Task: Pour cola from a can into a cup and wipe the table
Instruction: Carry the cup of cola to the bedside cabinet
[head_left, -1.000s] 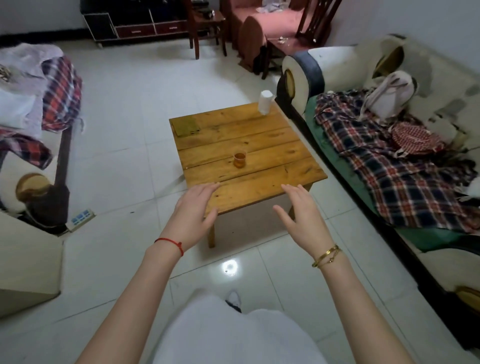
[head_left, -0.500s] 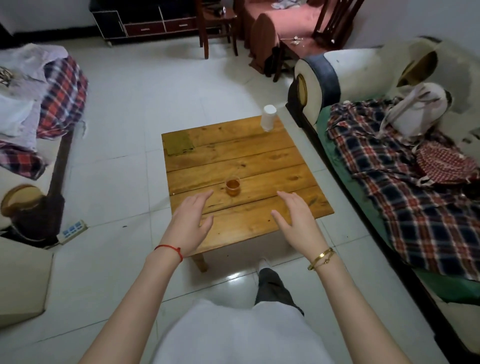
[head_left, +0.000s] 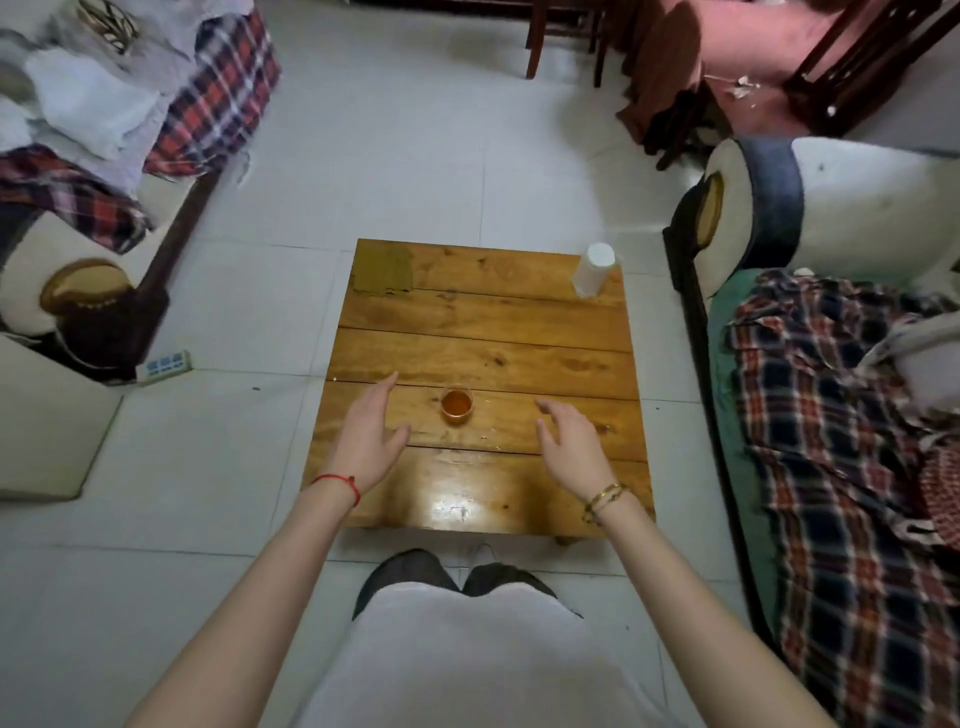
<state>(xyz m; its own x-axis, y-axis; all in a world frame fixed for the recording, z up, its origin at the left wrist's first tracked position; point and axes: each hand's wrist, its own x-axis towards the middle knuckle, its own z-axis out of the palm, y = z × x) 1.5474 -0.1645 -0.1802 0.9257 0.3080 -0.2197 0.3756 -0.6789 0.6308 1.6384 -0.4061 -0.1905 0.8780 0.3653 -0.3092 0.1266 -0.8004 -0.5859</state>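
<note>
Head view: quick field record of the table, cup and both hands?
table: wooden, low, on tiled floor
cup: small clear cup with amber drink, upright, between the hands
white cup: upside down at far right corner
green cloth: flat at far left corner
can: none in view
left hand: open, over the table left of the cup, holds nothing
right hand: open, fingers loosely bent, right of the cup, holds nothing
contact with cup: none, both hands apart from it

Small clear cup (head_left: 457, 404), upright, holding amber-brown liquid, stands on wooden surface (head_left: 483, 343) toward its near half.
</note>
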